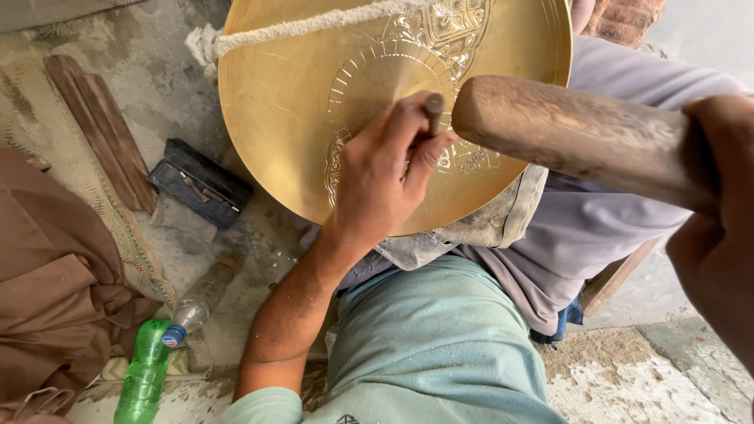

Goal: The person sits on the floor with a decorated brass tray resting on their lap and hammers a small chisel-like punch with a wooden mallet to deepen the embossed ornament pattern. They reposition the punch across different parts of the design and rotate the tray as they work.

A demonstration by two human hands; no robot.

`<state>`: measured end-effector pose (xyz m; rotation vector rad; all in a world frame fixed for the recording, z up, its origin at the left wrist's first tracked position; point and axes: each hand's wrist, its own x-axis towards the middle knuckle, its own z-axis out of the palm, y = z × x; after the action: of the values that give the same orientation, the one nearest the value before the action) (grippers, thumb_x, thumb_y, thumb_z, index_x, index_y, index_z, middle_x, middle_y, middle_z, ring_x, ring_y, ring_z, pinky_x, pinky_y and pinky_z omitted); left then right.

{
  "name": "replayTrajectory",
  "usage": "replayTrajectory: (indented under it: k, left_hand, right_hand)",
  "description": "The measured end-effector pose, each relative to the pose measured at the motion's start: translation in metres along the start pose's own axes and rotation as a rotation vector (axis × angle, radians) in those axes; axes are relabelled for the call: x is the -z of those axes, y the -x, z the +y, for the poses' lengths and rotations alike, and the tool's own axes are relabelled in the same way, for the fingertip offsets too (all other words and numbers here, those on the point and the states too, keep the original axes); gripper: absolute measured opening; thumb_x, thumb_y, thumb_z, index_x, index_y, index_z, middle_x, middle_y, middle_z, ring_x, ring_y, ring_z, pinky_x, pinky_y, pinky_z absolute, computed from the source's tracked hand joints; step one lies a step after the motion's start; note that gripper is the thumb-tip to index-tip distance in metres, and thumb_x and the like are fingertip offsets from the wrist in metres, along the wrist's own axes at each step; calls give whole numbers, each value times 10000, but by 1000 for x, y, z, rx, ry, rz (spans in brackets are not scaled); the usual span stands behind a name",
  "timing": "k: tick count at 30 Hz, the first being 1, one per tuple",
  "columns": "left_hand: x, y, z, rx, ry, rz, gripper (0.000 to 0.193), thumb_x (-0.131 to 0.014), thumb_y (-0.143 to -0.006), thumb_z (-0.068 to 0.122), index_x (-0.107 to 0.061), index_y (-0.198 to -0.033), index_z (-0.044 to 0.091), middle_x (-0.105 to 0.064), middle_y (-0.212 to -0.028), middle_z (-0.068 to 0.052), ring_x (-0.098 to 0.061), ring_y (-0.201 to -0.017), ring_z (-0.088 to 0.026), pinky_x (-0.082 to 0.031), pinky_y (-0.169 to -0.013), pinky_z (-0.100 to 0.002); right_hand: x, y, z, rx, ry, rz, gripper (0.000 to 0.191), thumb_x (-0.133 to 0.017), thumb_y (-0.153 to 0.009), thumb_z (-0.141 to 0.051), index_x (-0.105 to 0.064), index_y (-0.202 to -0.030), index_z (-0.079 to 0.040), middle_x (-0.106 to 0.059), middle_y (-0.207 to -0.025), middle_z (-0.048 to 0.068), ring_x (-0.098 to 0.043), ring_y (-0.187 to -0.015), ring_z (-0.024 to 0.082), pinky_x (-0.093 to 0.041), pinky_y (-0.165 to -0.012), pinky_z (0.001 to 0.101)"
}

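The brass plate (298, 118) rested tilted on the person's lap, its round rim running off the top of the view and its lower edge meeting a grey dusty cloth (479, 224) over the knees. A thick twisted rope (314, 25) crossed the upper part of the plate. The left half of the plate face was bare and smooth; engraved bands and floral relief covered the centre and upper right.

The left hand (385, 177) lay on the plate near its centre, fingers (428, 153) closed around a short metal chisel (433, 110) whose tip met the engraved ring. The right hand (719, 220) was wrapped closed around a wooden mallet (573, 133), rounded, worn and pale at its end. The mallet head was just beside the chisel top; contact could not be determined.

Left of the plate, on the rough concrete floor (157, 78), lay a dark flat box (200, 182) and two brown wooden strips (102, 129), well apart from the hands. A clear bottle (204, 297) and a green bottle (145, 373) lay near the left elbow, beside brown fabric (55, 298).
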<state>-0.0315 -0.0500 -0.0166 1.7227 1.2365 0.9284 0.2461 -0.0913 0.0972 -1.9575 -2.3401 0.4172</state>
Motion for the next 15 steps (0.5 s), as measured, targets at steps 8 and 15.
replayTrajectory:
  k: [8, 15]
  left_hand:
    - [9, 0, -8, -179, -10, -139, 365, -753, -1045, 197, -553, -1347, 149, -702, -1039, -41, -745, -875, -181, -607, -768, -327]
    - [9, -2, -8, -196, -63, -181, 362, -747, -1056, 211, -543, -1353, 167, -666, -998, -38, -706, -867, -224, -567, -725, -374]
  right_hand:
    - [-3, -11, 21, 30, -50, 9, 504, -526, -857, 224, -518, -1349, 115, -644, -1015, 272, -692, -815, 330, -552, -640, 356]
    - [-5, -16, 14, 40, -61, 8, 463, -532, -892, 211, -513, -1346, 121, -647, -1023, 273, -698, -830, 323, -552, -631, 343]
